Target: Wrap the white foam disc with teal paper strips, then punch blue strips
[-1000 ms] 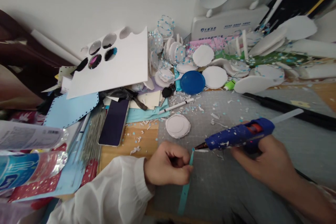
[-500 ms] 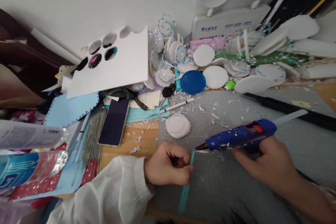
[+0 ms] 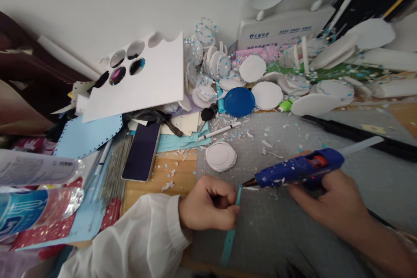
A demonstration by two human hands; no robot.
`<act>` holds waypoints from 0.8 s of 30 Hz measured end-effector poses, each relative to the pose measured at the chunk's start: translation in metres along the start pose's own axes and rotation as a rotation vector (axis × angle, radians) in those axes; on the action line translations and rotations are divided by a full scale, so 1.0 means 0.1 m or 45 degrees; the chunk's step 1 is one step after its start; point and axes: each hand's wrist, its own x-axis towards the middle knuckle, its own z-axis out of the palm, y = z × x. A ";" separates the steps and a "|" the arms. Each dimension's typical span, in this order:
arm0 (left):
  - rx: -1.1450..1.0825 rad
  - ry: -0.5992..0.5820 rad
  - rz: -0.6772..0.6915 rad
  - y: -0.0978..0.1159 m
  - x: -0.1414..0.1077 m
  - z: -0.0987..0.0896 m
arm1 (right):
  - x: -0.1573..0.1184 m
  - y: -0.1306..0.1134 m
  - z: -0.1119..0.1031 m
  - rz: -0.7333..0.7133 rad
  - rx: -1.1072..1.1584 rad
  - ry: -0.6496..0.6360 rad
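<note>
The left hand (image 3: 210, 204) is bare, and just behind it, at the wrist, sits the cuff (image 3: 176, 223) of a long white sleeve (image 3: 138, 234) — plain, loose cloth, greyish in its shadows. The cuff is a smooth band; farther back from the hand the fabric falls into soft, broad folds. The right hand (image 3: 335, 200) is bare too — as is the forearm (image 3: 378, 236) behind it.

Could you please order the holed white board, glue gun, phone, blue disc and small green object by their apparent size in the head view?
1. Holed white board
2. Glue gun, its grip partly hidden by the right hand
3. Phone
4. Blue disc
5. Small green object
</note>
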 end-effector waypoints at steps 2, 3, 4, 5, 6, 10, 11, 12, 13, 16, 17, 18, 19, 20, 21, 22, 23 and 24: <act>-0.005 0.001 -0.011 0.00 0.00 0.00 | 0.00 0.00 0.00 0.004 0.001 -0.009; -0.006 0.001 -0.015 0.00 0.00 0.00 | 0.00 0.00 0.00 0.005 0.006 -0.009; -0.006 0.001 -0.015 0.00 0.00 0.01 | 0.01 0.00 0.00 0.003 0.008 -0.004; -0.004 -0.001 -0.014 0.00 0.00 0.01 | 0.01 -0.01 0.00 0.002 0.010 0.001; -0.002 -0.003 -0.013 0.00 0.00 0.01 | 0.01 -0.01 0.00 0.004 0.008 0.006; -0.007 0.000 0.006 -0.01 0.00 0.00 | 0.01 -0.01 -0.01 0.001 -0.008 0.023; -0.009 0.001 0.016 -0.01 0.00 0.00 | 0.02 -0.02 -0.01 0.001 -0.005 0.025; -0.009 0.001 0.027 -0.01 0.00 0.00 | 0.02 -0.02 -0.01 -0.002 -0.001 0.024; -0.008 -0.002 0.035 0.00 0.00 0.00 | 0.02 -0.01 -0.01 -0.005 0.003 0.021; -0.012 -0.005 0.037 0.01 0.00 0.00 | 0.02 -0.01 -0.01 -0.019 -0.008 0.026; -0.016 -0.003 0.036 0.01 0.00 0.00 | 0.02 -0.01 -0.01 -0.020 -0.013 0.025; -0.020 -0.002 0.035 0.01 0.00 0.00 | 0.02 -0.01 -0.01 -0.022 -0.013 0.021; -0.020 -0.003 0.035 0.00 0.00 0.00 | 0.02 -0.01 -0.02 -0.023 -0.007 0.012; -0.017 -0.004 0.035 0.00 0.00 0.00 | 0.03 -0.02 -0.02 -0.024 0.000 0.000; -0.012 -0.004 0.037 -0.01 0.00 0.00 | 0.03 -0.02 -0.02 -0.025 0.004 -0.009; -0.009 -0.002 0.038 -0.02 0.00 0.00 | 0.03 -0.02 -0.03 -0.026 0.002 -0.010; -0.008 -0.002 0.038 -0.02 0.00 0.00 | 0.04 -0.03 -0.03 -0.026 -0.004 -0.007; -0.010 -0.004 0.038 -0.03 0.00 0.00 | 0.05 -0.04 -0.03 -0.025 -0.013 -0.001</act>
